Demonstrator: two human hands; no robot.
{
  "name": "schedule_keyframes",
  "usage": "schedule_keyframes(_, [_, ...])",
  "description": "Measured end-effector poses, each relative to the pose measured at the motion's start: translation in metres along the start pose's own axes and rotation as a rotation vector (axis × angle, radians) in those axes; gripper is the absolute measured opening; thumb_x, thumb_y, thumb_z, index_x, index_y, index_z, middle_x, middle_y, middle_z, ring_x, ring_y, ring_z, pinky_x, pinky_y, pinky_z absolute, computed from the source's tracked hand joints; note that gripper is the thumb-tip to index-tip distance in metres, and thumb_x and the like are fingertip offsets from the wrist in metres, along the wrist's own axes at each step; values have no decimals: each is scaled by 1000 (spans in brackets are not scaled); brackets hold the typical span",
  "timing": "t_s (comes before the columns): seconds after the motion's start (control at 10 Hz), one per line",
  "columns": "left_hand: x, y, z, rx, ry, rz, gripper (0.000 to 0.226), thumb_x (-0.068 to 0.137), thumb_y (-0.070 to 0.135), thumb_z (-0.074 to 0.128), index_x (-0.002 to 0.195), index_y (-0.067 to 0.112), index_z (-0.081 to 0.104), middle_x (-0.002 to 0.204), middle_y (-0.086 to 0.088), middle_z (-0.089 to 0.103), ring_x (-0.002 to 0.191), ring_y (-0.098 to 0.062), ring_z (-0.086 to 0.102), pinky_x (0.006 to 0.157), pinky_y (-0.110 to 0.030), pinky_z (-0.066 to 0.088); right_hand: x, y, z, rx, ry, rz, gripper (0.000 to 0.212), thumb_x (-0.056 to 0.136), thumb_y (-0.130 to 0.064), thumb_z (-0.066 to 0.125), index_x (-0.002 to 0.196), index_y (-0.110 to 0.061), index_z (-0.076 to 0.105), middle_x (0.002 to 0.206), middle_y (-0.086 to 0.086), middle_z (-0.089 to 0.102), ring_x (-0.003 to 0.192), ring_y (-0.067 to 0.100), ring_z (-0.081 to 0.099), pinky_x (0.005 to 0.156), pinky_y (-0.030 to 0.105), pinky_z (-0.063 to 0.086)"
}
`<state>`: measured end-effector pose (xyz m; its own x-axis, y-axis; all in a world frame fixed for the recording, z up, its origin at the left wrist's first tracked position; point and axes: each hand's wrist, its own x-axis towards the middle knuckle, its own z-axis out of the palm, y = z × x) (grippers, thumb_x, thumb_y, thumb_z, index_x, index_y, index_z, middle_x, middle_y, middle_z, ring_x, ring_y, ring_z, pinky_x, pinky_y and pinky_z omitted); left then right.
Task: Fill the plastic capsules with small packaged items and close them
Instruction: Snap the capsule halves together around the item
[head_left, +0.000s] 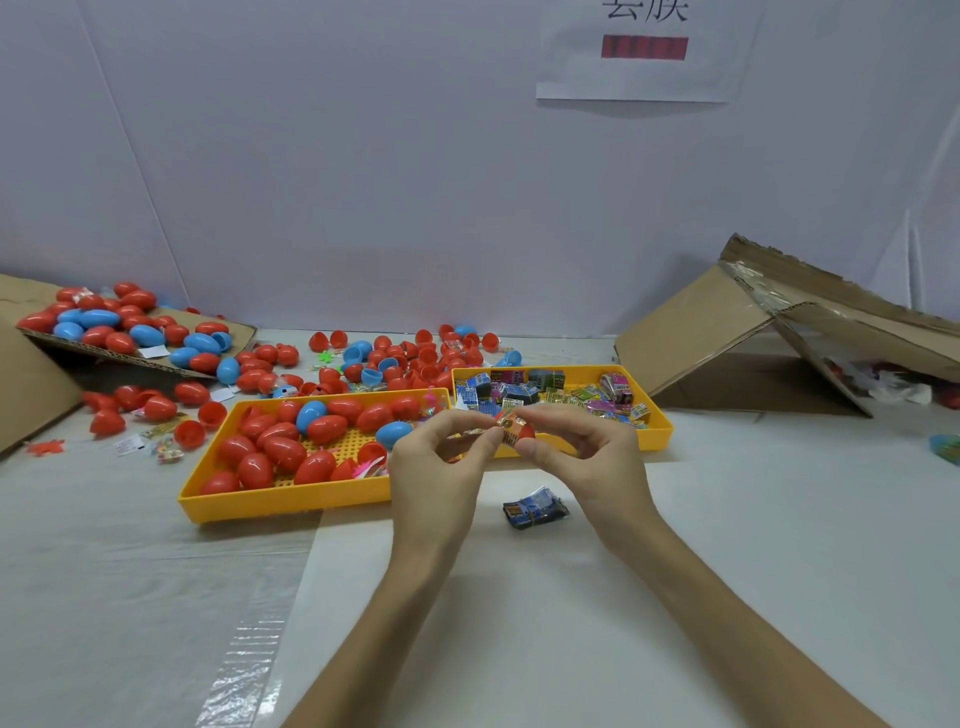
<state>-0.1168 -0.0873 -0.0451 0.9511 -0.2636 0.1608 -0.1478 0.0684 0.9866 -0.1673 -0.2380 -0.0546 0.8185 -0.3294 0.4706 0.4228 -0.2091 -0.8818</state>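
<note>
**Red capsule half between both hands, packet at its mouth**

Head view: both hands meet above the near edges of two yellow trays. The right hand (587, 457) pinches a red capsule half (524, 432), with thumb and bent fingers closed around it. The left hand (436, 462) pinches a small foil packet (470, 433) between thumb and forefinger. This packet reaches to the mouth of the capsule half, but I cannot tell how deep it sits.

The left tray (280, 506) holds closed red and blue capsules (283, 452). The right tray (657, 434) holds many small printed packets (519, 392). One dark blue packet (535, 512) lies on the white table (675, 545), just below the hands.

More capsules and open halves are scattered behind the trays and on a cardboard flap (241, 335) at the left. A tipped cardboard box (691, 332) stands at the right.
</note>
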Motion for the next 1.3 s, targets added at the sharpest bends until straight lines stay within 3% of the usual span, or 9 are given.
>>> schedule_keyframes(0.1, [6, -6, -3, 21, -36, 5, 12, 91, 20, 74, 99, 11, 76, 99, -7, 77, 101, -27, 72, 97, -50, 56, 1, -2, -2, -17, -20, -3, 35, 79, -6, 81, 104, -29, 78, 108, -10, 76, 110, 9, 68, 89, 20, 54])
schedule_keyframes(0.3, [8, -10, -3, -12, -75, 28, 6, 94, 15, 70, 91, 13, 75, 90, -1, 77, 92, -18, 73, 87, -32, 60, 0, -5, -6, 27, -53, 39, 38, 73, -19, 82, 109, -26, 75, 110, -5, 77, 109, 14, 71, 90, 29, 58])
schedule_keyframes(0.4, [7, -9, -3, 4, -73, 54, 11, 95, 9, 67, 88, 13, 74, 87, -4, 76, 89, -18, 71, 85, -29, 60, 1, -4, -6, 42, -60, 46, 43, 70, -19, 82, 112, -22, 74, 110, -4, 77, 107, 15, 71, 89, 28, 58])
schedule_keyframes(0.7, [6, -8, -4, -12, -72, 65, 10, 94, 9, 69, 87, 16, 74, 85, -2, 76, 90, -19, 73, 83, -27, 59, 2, -5, -8, 53, -51, 61, 31, 72, -18, 79, 103, -17, 77, 102, 0, 78, 100, 17, 73, 83, 25, 58])
schedule_keyframes(0.8, [7, -8, -4, -59, -70, 64, 2, 92, 13, 72, 90, 14, 73, 85, -1, 75, 89, -18, 72, 79, -26, 60, 2, -5, -8, 95, -43, 110, 31, 75, -20, 77, 105, -17, 76, 102, 1, 78, 98, 18, 74, 79, 25, 59])
schedule_keyframes(1.0, [4, -5, -1, -130, -109, 71, 13, 94, 16, 68, 98, 27, 74, 87, 13, 75, 87, -3, 72, 70, -18, 57, 5, -3, -10, 73, -89, 169, 27, 90, -11, 70, 116, -19, 75, 108, 2, 76, 89, 16, 72, 66, 26, 57])
schedule_keyframes(1.1, [3, -5, 0, -87, -98, 118, 13, 97, 17, 65, 98, 27, 73, 84, 11, 75, 80, -7, 73, 68, -19, 57, 7, -3, -15, 212, -59, 228, 27, 84, -19, 72, 110, -14, 77, 107, 10, 75, 93, 25, 73, 74, 30, 59])
schedule_keyframes(1.2, [2, -11, 2, 168, -104, 247, 13, 95, 17, 69, 102, 28, 70, 84, 9, 72, 77, -4, 70, 68, -18, 55, 16, -2, -25, 354, 56, 371, 26, 86, -16, 70, 111, -11, 74, 109, 12, 75, 93, 23, 75, 73, 26, 59])
schedule_keyframes(1.3, [-2, -21, 4, 527, -259, 346, 32, 89, 31, 75, 118, 34, 62, 100, 16, 66, 90, 0, 62, 75, -15, 48, 27, -1, -41, 426, 170, 562, 17, 94, -7, 64, 110, -8, 68, 99, 12, 76, 82, 20, 76, 66, 24, 60])
